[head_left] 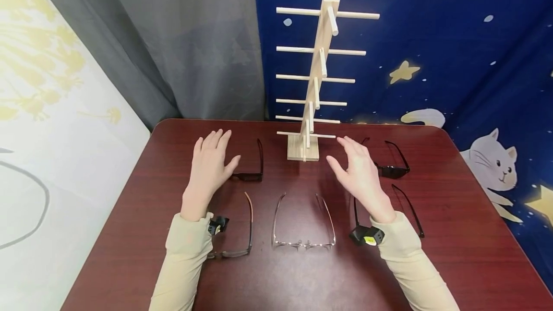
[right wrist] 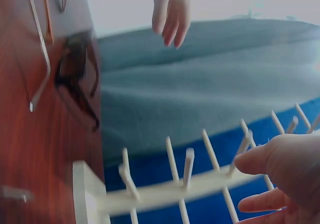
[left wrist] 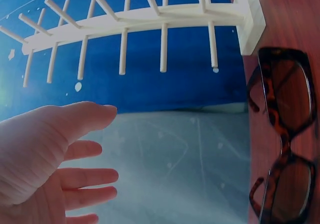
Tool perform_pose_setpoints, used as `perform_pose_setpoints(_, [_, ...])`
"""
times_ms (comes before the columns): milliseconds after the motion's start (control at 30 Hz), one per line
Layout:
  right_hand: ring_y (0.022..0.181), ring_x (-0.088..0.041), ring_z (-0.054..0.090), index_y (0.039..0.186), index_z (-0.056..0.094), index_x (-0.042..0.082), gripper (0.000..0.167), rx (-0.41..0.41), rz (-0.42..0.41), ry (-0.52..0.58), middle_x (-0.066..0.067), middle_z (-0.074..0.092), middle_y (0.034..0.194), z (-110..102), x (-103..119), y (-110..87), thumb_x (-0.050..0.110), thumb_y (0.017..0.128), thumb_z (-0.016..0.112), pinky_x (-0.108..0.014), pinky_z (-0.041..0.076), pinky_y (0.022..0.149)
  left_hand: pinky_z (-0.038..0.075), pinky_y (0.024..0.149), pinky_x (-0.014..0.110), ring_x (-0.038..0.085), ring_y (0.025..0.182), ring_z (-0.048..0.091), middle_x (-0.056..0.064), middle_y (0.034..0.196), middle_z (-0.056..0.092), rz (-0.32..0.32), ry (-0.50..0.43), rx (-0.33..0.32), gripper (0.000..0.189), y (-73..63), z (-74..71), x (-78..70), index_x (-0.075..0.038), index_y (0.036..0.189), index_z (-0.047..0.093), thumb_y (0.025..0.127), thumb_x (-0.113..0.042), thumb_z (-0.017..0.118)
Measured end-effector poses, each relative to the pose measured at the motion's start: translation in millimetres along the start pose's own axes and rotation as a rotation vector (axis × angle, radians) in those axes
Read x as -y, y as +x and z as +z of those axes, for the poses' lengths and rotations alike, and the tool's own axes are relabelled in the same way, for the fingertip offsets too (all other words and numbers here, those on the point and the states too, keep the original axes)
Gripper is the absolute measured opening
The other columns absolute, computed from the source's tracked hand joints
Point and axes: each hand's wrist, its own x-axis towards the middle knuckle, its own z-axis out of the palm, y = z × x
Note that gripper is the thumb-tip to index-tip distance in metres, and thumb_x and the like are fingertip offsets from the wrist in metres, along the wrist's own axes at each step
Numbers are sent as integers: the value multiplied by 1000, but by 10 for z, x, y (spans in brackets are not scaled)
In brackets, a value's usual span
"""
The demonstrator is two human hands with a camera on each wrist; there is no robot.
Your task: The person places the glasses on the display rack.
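My left hand (head_left: 210, 162) hovers over the left of the table with its fingers extended, holding nothing. Beside it lie tortoiseshell sunglasses (left wrist: 272, 101), partly hidden by the hand in the head view. On the right, my right hand (head_left: 362, 172) is likewise held out empty, fingers loosely straight and thumb apart. Its fingertips come close to the lowest peg of a wooden display stand (head_left: 317, 61), which stands upright at the back with bare pegs. Dark sunglasses (head_left: 394, 172) lie just right of this hand. Black-armed glasses (head_left: 410, 210) are partly covered by the right wrist.
Thin metal-framed glasses (head_left: 304, 244) lie at the front centre, arms pointing back. Left of them are glasses with brown-orange arms (head_left: 250, 215), partly behind the left wrist. The reddish-brown table (head_left: 311, 282) backs onto a grey curtain (head_left: 207, 42) and a blue patterned cloth (head_left: 440, 52).
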Motion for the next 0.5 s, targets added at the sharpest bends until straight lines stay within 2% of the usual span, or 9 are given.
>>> perform_pose_setpoints(267, [109, -33, 54, 120, 59, -1, 44, 4, -94, 107, -17, 61, 117, 154, 337, -51, 20, 84, 70, -47, 46, 89, 38, 99, 51, 40, 115, 50, 28, 122, 55, 57, -33, -48, 50, -180, -97, 186, 8, 123, 53, 80, -10, 71])
perform_pose_setpoints(500, [103, -31, 59, 114, 63, -1, 37, 43, -156, 166, -16, 65, 110, 340, 576, -119, 15, 81, 72, -45, 49, 86, 42, 96, 50, 41, 111, 52, 28, 119, 57, 14, -44, -16, 46, -370, -114, 315, 10, 120, 55, 80, -5, 71])
